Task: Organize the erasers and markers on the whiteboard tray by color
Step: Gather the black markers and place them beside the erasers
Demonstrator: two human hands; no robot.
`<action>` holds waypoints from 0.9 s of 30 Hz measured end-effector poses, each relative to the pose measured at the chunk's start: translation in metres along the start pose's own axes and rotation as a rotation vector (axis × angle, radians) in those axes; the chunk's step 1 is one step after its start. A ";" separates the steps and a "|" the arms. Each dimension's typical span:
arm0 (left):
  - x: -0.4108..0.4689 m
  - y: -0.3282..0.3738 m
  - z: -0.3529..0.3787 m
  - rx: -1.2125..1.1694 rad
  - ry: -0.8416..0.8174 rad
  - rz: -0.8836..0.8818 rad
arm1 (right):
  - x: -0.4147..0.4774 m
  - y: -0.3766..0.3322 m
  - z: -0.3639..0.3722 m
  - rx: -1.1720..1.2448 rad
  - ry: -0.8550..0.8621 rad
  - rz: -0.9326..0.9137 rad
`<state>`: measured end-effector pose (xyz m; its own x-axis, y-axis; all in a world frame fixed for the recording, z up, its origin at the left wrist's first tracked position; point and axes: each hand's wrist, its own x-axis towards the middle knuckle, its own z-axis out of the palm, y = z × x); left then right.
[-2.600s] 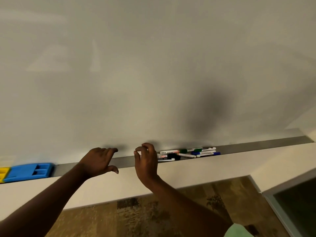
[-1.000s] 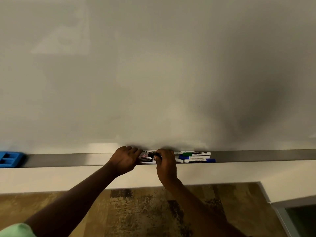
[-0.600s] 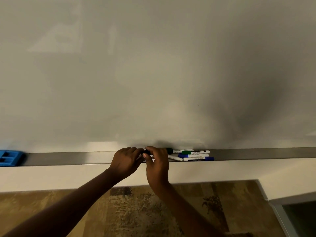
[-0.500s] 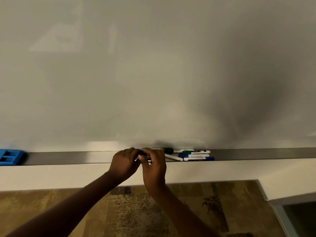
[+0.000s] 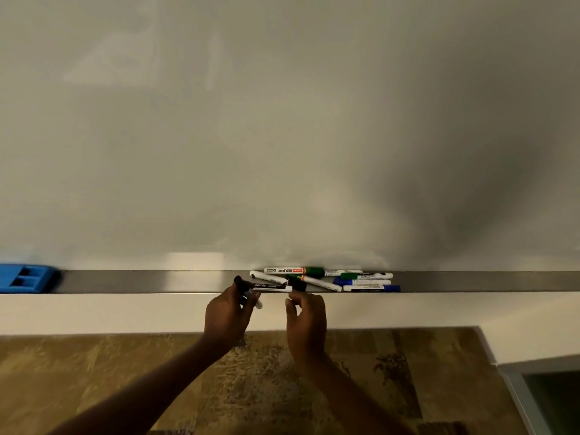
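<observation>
- Nearest the camera, two bare forearms rise over a mottled brown floor (image 5: 157,372) towards the white ledge below the board.
- The left hand (image 5: 226,315) is curled closed around a black-capped marker (image 5: 245,293), its dark cap poking up above the fingers and a pale end showing below them.
- The right hand (image 5: 306,321) hangs just below the tray edge with thumb and forefinger narrowly apart and nothing between them.
- On the long grey metal tray (image 5: 141,281) a black-labelled white marker (image 5: 270,286) lies along the front edge between the two hands.
- Behind and to the right sits a loose heap: a red-banded green marker (image 5: 295,270), a slanted white marker (image 5: 317,282), another green marker (image 5: 364,275) and two blue markers (image 5: 361,281), crossing and touching one another.
- Well apart at the far left rests a blue plastic eraser (image 5: 26,277), partly cut off by the frame.
- Behind everything stands the blank whiteboard (image 5: 282,120).
- By my reading sorting has barely begun: black markers are being pulled leftward, while green, blue and red remain mixed.
</observation>
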<state>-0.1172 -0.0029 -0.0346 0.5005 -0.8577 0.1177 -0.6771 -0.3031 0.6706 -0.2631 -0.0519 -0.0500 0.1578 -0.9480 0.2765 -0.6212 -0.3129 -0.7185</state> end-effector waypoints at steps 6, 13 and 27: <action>-0.001 -0.004 0.003 -0.039 -0.072 -0.043 | 0.017 0.021 0.002 -0.155 -0.017 0.176; 0.005 -0.005 0.004 -0.034 -0.072 -0.048 | 0.050 0.021 0.008 -0.283 -0.127 0.120; 0.004 0.005 0.001 -0.057 -0.108 -0.056 | 0.064 0.018 0.016 -0.597 -0.356 0.132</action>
<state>-0.1195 -0.0080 -0.0313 0.4736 -0.8807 0.0012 -0.6163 -0.3305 0.7148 -0.2521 -0.1187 -0.0553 0.2305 -0.9691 -0.0879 -0.9511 -0.2053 -0.2307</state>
